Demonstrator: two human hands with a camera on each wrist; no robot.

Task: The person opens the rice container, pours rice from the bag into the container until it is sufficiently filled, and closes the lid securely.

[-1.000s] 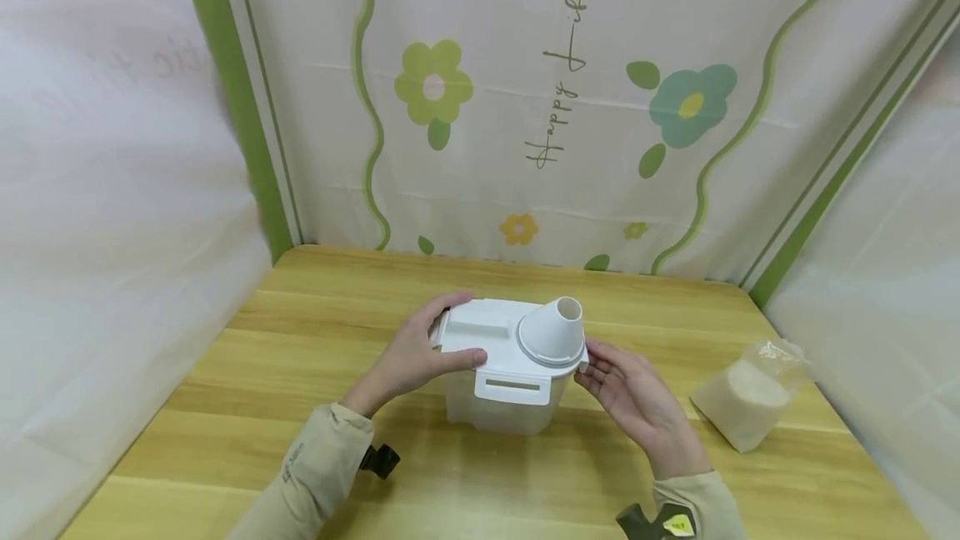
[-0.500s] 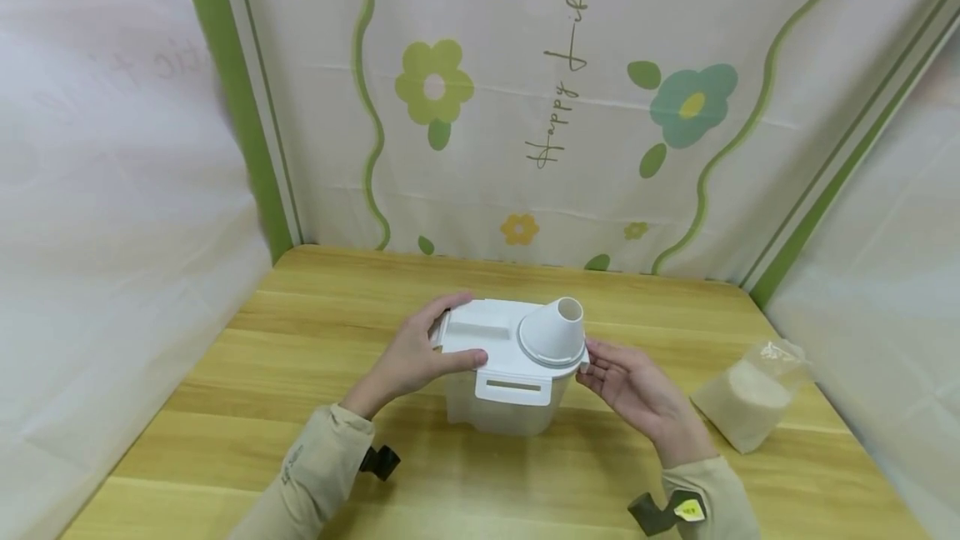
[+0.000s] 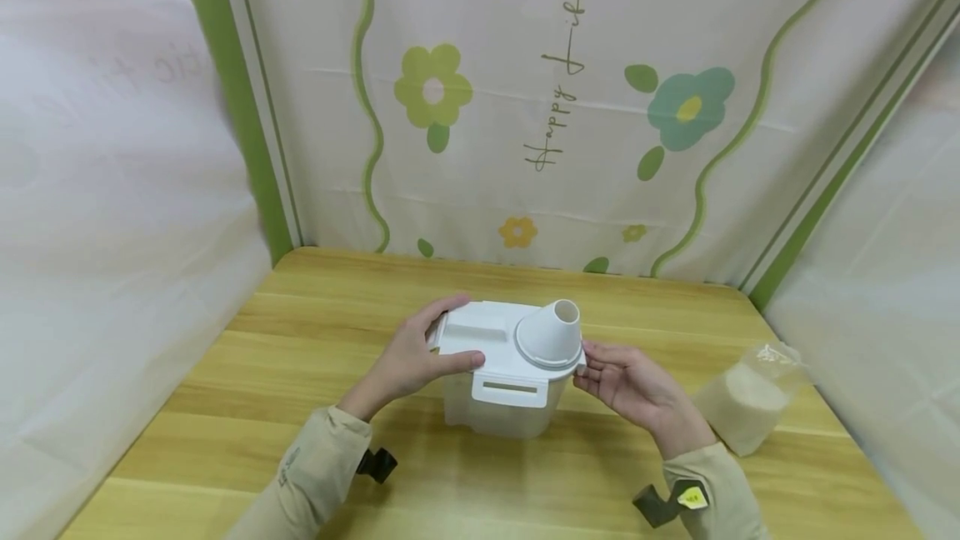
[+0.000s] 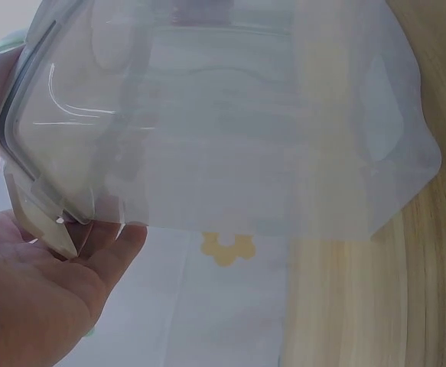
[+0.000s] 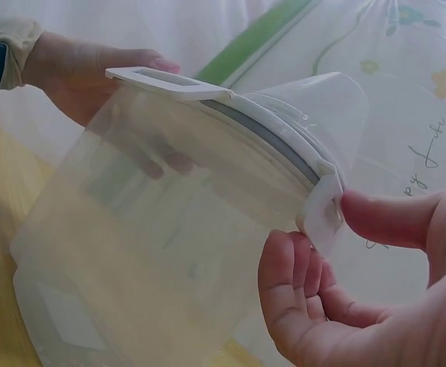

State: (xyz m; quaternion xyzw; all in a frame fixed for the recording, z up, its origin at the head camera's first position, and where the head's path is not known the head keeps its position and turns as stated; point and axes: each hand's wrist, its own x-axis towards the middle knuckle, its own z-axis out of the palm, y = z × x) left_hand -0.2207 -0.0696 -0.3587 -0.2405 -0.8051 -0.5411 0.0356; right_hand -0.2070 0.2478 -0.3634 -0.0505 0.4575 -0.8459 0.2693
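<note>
A translucent plastic storage container point(image 3: 498, 419) stands upright on the table, topped by a white lid point(image 3: 495, 361). A white cone-shaped spout point(image 3: 551, 336) with an open top rises from the lid's right side. My left hand point(image 3: 412, 357) grips the lid's left end, thumb on top and fingers round the far side. At the right end, my right hand point(image 3: 637, 390) pinches a white side latch point(image 5: 322, 215) between thumb and curled fingers. The front latch point(image 3: 510, 390) sticks outward from the lid. A grey seal point(image 5: 261, 134) shows beneath the lid's edge.
A clear bag of pale, grain-like contents point(image 3: 750, 407) lies at the right of the wooden table point(image 3: 225, 440), close behind my right wrist. White fabric walls with printed flowers point(image 3: 432, 90) enclose the table at the back and both sides.
My right wrist and forearm have shifted slightly to the right, while the fingers stay at the side latch. The left hand keeps its grip and the container stays in place.
</note>
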